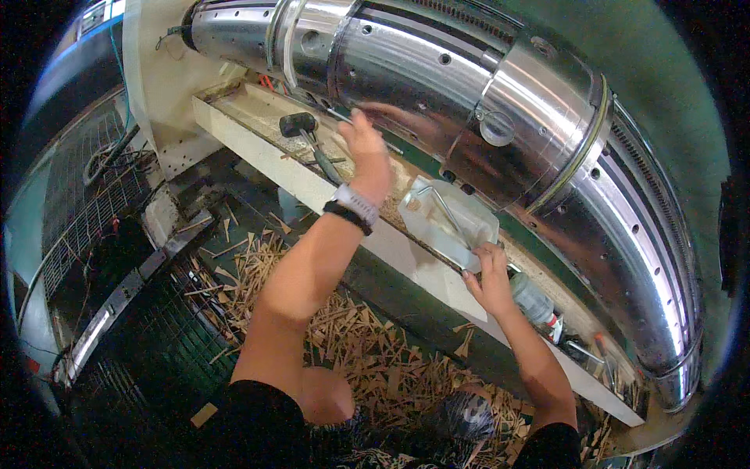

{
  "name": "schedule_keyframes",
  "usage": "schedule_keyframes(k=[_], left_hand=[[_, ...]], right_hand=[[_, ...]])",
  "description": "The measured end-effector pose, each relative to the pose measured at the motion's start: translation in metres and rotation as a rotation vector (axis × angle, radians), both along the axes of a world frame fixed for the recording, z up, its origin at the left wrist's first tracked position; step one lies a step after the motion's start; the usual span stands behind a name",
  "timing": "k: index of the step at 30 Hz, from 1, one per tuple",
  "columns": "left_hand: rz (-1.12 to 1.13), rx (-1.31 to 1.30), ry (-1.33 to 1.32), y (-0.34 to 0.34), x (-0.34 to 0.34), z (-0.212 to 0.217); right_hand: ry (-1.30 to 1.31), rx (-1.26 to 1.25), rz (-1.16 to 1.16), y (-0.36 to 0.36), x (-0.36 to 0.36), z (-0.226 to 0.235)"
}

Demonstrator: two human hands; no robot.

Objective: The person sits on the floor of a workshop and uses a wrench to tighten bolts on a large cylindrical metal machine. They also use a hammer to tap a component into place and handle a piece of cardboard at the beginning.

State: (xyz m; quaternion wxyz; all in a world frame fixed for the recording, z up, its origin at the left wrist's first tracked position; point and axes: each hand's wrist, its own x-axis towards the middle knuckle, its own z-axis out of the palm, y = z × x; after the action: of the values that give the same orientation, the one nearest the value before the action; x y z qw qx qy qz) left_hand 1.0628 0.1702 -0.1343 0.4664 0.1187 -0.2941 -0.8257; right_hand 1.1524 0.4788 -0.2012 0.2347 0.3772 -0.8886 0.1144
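Open nearside, bin (431, 228) midway, cylinder (418, 70) beyond, seemingly tight underneath

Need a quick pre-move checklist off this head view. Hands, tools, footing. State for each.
1. Right hand placement: ok, at the near right end of the clear tub.
2. Left hand grip: cannot tell; it is blurred, beside the big metal roller.
3. Bent rod free of the right hand: cannot tell; it leans in the tub, its lower end near the fingers.
4. Mallet out of the hands: ok, in the trough beside the left hand.
5. Footing: not ok, tan scraps litter the floor.
6. Left wrist bare: not ok, it wears a pale strap and a dark band.
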Motion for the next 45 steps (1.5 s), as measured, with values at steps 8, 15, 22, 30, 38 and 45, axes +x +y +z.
schedule_keyframes(k=[8, 15, 22, 30, 38, 45], left_hand=[[-0.394, -0.248, 0.082, -0.030, 0.063, 0.005], [-0.137, -0.855, -0.196, -0.052, 0.073, -0.029], [0.528, -1.653, -0.533, -0.137, 0.078, -0.041], [0.664, -1.895, -0.548, -0.169, 0.079, -0.021], [0.657, -2.010, -0.532, -0.177, 0.074, -0.006], [0.662, -2.178, -0.478, -0.190, 0.068, 0.013]], right_hand=[[0.015, 0.068, 0.006, -0.004, 0.002, 0.001], [0.070, 0.091, -0.050, 0.001, -0.001, -0.003], [-0.026, 0.129, -0.061, -0.008, 0.001, -0.001], [-0.061, 0.144, -0.057, -0.017, 0.003, 0.005], [-0.057, 0.123, -0.027, -0.017, 0.000, 0.003], [-0.092, 0.148, -0.063, -0.018, 0.002, 0.006]])
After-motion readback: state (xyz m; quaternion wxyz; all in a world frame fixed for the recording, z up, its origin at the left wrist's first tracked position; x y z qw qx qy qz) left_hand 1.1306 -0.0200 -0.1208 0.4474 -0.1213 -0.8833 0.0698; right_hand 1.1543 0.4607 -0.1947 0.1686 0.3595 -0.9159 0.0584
